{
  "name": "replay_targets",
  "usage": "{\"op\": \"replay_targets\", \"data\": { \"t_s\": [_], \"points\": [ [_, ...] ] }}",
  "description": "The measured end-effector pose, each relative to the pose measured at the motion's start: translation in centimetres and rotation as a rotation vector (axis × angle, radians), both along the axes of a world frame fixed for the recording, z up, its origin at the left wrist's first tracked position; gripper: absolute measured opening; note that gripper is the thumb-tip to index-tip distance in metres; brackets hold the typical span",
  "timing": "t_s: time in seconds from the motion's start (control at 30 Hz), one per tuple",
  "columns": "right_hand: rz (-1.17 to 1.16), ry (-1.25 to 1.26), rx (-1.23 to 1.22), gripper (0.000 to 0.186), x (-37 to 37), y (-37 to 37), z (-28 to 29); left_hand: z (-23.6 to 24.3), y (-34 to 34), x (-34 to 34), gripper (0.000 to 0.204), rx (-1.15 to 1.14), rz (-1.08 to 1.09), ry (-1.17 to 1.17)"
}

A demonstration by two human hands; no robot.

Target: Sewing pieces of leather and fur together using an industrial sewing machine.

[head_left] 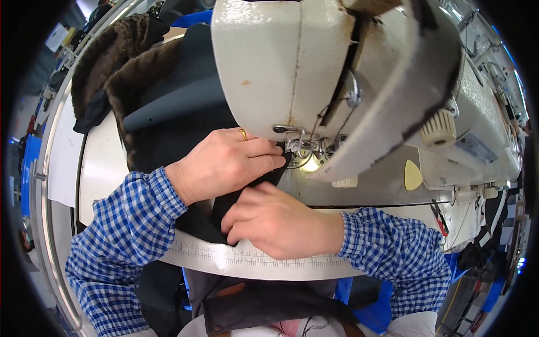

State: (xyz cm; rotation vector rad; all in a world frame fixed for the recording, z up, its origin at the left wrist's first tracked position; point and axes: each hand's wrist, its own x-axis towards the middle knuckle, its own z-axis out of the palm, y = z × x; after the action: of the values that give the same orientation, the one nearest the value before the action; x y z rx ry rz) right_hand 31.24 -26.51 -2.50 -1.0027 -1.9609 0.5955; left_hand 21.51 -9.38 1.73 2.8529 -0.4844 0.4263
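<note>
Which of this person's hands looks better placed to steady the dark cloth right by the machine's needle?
Probably the left hand: its fingertips are at the dark cloth, close beside the presser foot. The right hand is farther back, nearer the ruler strip.

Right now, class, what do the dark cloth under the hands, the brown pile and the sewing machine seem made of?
Dark cloth: perhaps woven fabric, matte, softly folding.
Brown pile: fur, perhaps artificial, plush, with tufted ridges.
Sewing machine: probably painted metal, glossy, with bright reflections and rust-coloured stains.
</note>
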Motion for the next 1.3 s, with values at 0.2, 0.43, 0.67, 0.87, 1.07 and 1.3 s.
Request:
{"op": "replay_targets", "data": {
  "t_s": [0.2, 0.43, 0.67, 0.87, 1.07, 1.3],
  "points": [
    [-0.087, -0.167, 0.126, 0.016, -0.2, -2.1, 1.1, -0.6, -0.7, -1.1, 0.034, 0.072, 0.058, 0.0],
    [-0.357, -0.782, 0.35, 0.033, 0.2, -4.9, 2.0, -1.1, -0.2, -1.0, 0.036, 0.05, 0.025, -0.065],
    [-0.32, -0.563, 0.297, 0.023, 0.6, -4.8, 1.8, -0.2, -1.9, -1.1, 0.025, -0.022, 0.174, -0.008],
    [-0.324, -0.546, 0.255, 0.022, -0.2, -4.9, 1.7, -2.1, 0.3, -2.4, 0.039, 0.098, 0.077, -0.063],
    [-0.305, -0.466, 0.195, 0.02, -0.6, -5.1, 1.6, -2.2, 0.1, -2.1, 0.029, 0.134, 0.081, -0.063],
    [-0.179, -0.33, 0.081, 0.02, -0.4, -4.3, 1.1, -1.0, -0.7, -1.2, 0.019, 0.211, 0.118, -0.071]
  ]
}}
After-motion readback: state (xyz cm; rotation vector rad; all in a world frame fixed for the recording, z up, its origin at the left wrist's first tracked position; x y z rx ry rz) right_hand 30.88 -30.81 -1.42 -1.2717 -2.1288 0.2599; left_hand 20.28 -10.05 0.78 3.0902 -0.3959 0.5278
